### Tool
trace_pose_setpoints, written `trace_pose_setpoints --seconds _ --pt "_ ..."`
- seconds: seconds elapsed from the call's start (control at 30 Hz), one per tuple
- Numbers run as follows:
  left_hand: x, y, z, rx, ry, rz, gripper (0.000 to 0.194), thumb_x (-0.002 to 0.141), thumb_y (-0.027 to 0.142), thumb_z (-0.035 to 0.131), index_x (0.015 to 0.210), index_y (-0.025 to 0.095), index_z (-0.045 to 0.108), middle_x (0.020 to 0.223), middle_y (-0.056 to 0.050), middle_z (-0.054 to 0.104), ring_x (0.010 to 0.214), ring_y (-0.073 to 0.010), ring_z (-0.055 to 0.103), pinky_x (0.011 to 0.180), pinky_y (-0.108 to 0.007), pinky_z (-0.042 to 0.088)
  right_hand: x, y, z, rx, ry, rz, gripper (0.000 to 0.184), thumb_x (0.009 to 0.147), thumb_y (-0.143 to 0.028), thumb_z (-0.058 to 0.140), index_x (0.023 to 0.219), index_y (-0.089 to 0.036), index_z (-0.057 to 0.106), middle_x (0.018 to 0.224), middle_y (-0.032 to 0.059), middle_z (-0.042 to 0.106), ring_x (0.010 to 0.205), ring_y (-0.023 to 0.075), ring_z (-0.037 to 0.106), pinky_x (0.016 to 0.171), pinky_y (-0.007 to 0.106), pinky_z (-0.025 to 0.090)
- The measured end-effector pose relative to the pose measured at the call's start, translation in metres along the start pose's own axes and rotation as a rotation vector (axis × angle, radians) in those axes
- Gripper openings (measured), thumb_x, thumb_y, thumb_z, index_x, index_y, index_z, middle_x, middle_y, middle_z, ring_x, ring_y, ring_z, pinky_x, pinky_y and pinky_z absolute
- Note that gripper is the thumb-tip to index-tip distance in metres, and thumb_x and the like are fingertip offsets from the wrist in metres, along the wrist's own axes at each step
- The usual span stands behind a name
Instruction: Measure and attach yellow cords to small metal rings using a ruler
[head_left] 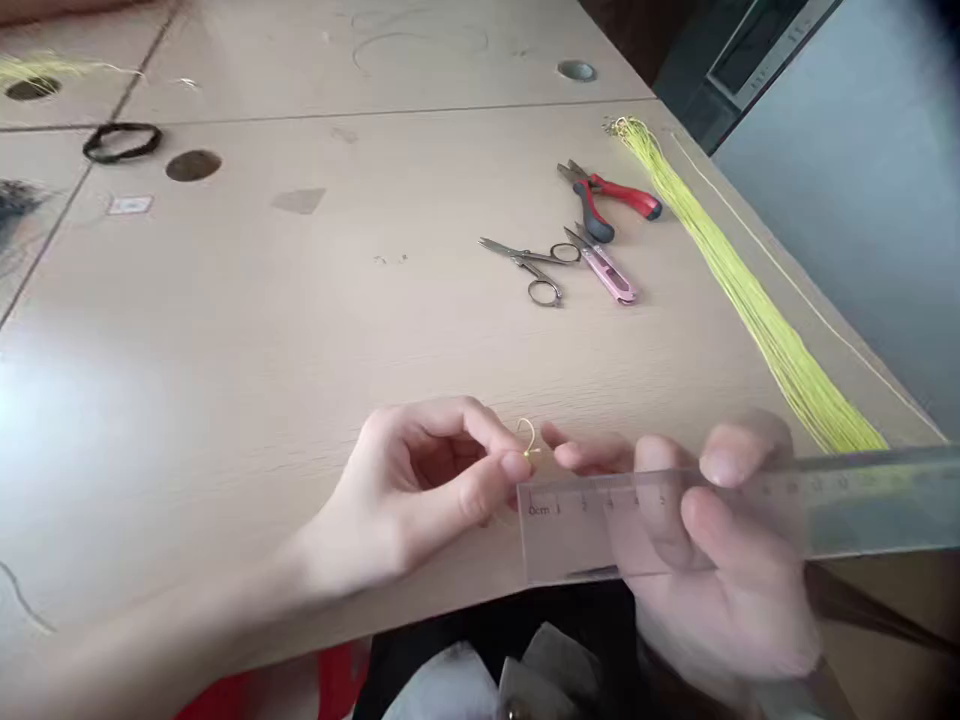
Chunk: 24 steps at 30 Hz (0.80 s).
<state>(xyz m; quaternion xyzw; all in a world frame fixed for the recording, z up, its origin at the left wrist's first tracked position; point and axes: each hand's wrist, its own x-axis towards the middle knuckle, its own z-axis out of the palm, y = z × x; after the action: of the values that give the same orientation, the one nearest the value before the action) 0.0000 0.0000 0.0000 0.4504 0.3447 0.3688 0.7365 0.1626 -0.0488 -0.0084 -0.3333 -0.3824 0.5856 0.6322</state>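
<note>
Clear ruler point(847, 512) partly beyond view

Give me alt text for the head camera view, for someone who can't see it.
A left hand pinches a thin yellow curl while the right hand holds a clear ruler beside it; scissors, pliers, pink snips and yellow cords lie beyond.

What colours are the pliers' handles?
The handles are red and dark grey, seen in the head view.

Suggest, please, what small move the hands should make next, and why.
Probably lay the yellow string against the ruler at its zero mark: the left hand pinches the string near that mark, and the right hand holds the ruler.
</note>
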Motion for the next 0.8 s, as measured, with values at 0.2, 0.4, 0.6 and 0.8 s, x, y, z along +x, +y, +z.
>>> trace_pose_setpoints --seconds 0.2,0.4,0.6,0.8 --pt "-0.0047 0.0016 -0.0016 -0.05 -0.069 0.015 0.013 0.082 0.014 0.062 0.069 0.014 0.065 0.066 0.003 0.063 0.06 -0.0046 0.054 0.056 -0.011 0.044 -0.0014 0.0008 -0.0016 0.068 0.047 -0.026 0.013 0.087 -0.018 0.045 0.09 -0.03 0.047 0.05 -0.0071 0.028 0.088 0.0164 0.063 0.102 0.053 0.039" --pt "-0.0029 -0.0008 -0.0015 -0.102 -0.109 0.041 0.014 0.082 0.009 0.061 0.074 0.016 0.07 0.07 0.001 0.067 0.064 -0.006 0.058 0.061 -0.013 0.048 0.0014 0.0026 -0.0054 0.054 0.013 -0.053 0.01 0.087 -0.018 0.045 0.09 -0.028 0.045 0.051 -0.0074 0.03 0.082 0.0153 0.06 0.101 0.055 0.038" --pt "-0.0034 0.0015 -0.0022 0.036 -0.065 0.087 0.012 0.078 0.012 0.065 0.077 0.018 0.075 0.068 -0.001 0.07 0.059 -0.0069 0.06 0.056 -0.012 0.048 0.0011 0.0007 -0.0058 0.063 -0.014 -0.044 0.01 0.088 -0.019 0.044 0.09 -0.028 0.043 0.052 -0.0073 0.029 0.078 0.0138 0.057 0.1 0.054 0.039" --pt "-0.0031 0.0027 -0.0042 0.176 -0.09 0.14 0.013 0.081 0.018 0.064 0.08 0.018 0.077 0.074 -0.004 0.072 0.06 -0.0092 0.062 0.054 -0.014 0.048 0.0022 0.0026 -0.0041 0.08 -0.005 -0.071 0.011 0.087 -0.016 0.044 0.09 -0.028 0.043 0.052 -0.0072 0.028 0.075 0.0135 0.055 0.099 0.054 0.04"
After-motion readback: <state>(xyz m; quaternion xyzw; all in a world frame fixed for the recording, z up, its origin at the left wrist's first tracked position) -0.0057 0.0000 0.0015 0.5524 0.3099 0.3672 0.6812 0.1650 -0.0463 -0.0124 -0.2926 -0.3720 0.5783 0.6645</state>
